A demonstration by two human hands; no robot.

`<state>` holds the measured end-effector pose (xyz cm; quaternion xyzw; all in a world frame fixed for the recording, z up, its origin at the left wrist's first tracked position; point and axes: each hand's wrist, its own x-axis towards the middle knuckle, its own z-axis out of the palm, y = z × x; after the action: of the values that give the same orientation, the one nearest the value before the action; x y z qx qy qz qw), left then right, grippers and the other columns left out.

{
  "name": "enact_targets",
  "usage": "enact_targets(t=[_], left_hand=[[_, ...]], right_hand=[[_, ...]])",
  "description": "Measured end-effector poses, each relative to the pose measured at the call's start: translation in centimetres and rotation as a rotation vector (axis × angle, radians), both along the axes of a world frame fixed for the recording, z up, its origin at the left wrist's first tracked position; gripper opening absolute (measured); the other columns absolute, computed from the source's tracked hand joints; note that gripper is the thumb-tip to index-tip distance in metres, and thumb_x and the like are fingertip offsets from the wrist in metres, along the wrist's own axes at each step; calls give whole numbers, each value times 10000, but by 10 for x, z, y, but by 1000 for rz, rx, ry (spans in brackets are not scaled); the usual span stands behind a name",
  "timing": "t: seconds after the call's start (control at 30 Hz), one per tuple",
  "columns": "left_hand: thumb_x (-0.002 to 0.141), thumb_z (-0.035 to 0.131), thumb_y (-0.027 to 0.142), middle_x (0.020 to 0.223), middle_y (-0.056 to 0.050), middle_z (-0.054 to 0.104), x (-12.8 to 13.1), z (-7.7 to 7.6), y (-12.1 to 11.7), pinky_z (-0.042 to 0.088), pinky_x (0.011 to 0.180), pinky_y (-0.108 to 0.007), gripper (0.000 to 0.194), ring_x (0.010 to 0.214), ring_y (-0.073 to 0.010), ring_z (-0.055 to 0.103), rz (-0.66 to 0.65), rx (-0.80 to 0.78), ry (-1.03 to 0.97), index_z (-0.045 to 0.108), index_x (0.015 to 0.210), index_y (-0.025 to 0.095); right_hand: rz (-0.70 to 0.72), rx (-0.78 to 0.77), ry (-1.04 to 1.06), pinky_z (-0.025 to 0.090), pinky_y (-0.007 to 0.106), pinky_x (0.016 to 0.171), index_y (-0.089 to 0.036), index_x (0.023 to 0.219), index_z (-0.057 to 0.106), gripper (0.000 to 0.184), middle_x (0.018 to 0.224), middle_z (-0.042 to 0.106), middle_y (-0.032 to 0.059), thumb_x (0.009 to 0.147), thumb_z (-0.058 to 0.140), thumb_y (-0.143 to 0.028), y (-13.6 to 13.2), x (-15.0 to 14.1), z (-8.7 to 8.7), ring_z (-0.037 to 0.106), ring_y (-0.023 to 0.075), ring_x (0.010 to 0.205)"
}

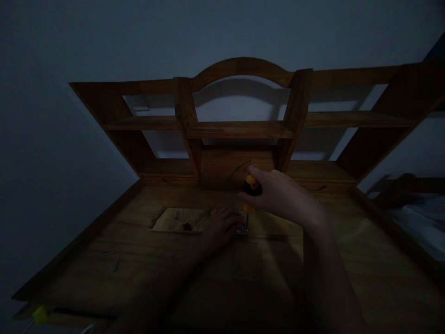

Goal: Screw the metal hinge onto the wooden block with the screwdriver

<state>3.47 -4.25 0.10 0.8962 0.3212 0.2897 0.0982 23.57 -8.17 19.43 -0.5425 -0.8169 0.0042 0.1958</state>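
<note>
My right hand (269, 190) is closed around the yellow and black handle of a screwdriver (251, 186). The screwdriver stands almost upright, its shaft pointing down at a small metal piece (241, 231) on the near edge of a wooden board (278, 224). My left hand (223, 225) lies over the same board, fingers stretched across it and the fingertips beside the metal piece. Under dim light I cannot make out the metal piece's shape or the screw. Left of my left hand, the board's surface (170, 220) has dark, rough marks.
A wooden desk top (132, 264) spreads under the board, with a wooden shelf unit (239, 130) along its back. Two small pale pieces (116, 265) lie at the left. A yellow object (40, 314) sits at the near left corner. A wall socket (139, 102) shows behind the shelves.
</note>
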Motion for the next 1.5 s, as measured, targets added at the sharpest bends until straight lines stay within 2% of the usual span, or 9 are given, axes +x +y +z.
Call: enact_targets(t=[0.2,0.4,0.9,1.07,1.23,1.3,1.37,1.43,1.5], left_hand=[[928,508,176,1047,-64,683,0,4,-5,437,971,-457,232,1065,-236,580,-97,37,-56,710,1015,250],[877,507,151,1020,-40,684,3,11,-13,412,1023,-473,254,1064,-219,580,-164,53,-92,723,961,258],[863,522,114,1036,-39,687,4,10,-11,414,1027,-477,327,1074,-215,583,-227,43,-90,728,1053,282],[862,514,107,1003,-45,680,6,10,-8,450,986,-461,322,1045,-210,596,-260,-9,-78,740,1008,284],[891,516,142,1091,-65,666,4,10,-11,474,979,-431,301,1102,-216,585,-249,-44,-110,716,1083,259],[913,524,184,1208,-72,632,0,12,-11,468,1010,-431,338,1166,-222,562,-179,-73,-144,655,1215,262],[933,550,257,1307,-69,584,-6,16,-6,454,1046,-429,384,1220,-226,538,-96,-116,-150,585,1314,278],[918,610,356,1357,-61,552,-15,18,3,443,1068,-425,449,1250,-230,526,-67,-161,-117,545,1358,301],[845,697,453,1391,-63,529,-25,18,13,438,1074,-431,601,1273,-246,515,-89,-200,-46,505,1397,315]], right_hand=[[-24,38,-24,318,265,562,-228,906,544,264,751,659,5,862,580,-487,-2,0,3,601,171,659],[-7,58,-23,309,264,559,-229,896,534,252,745,652,-2,859,579,-474,-3,1,4,588,164,653],[-60,91,32,335,271,591,-224,893,528,233,770,659,7,874,561,-454,-8,8,16,605,175,684],[-140,203,117,328,270,565,-226,907,528,230,690,612,-6,870,585,-447,-16,7,24,595,180,639],[-293,463,511,416,304,608,-236,878,515,287,727,624,14,865,603,-509,-30,5,33,616,199,670],[-324,546,765,453,321,603,-242,840,491,322,710,631,18,827,654,-518,-34,8,37,626,200,648],[-277,573,1030,487,334,600,-248,814,464,330,697,640,18,795,705,-472,-38,15,40,646,204,634],[-190,472,1247,513,346,626,-253,803,461,282,773,675,45,812,683,-426,-46,27,38,672,213,688],[-144,184,1354,518,348,660,-256,839,529,181,951,700,98,873,576,-428,-59,41,28,678,218,806]])
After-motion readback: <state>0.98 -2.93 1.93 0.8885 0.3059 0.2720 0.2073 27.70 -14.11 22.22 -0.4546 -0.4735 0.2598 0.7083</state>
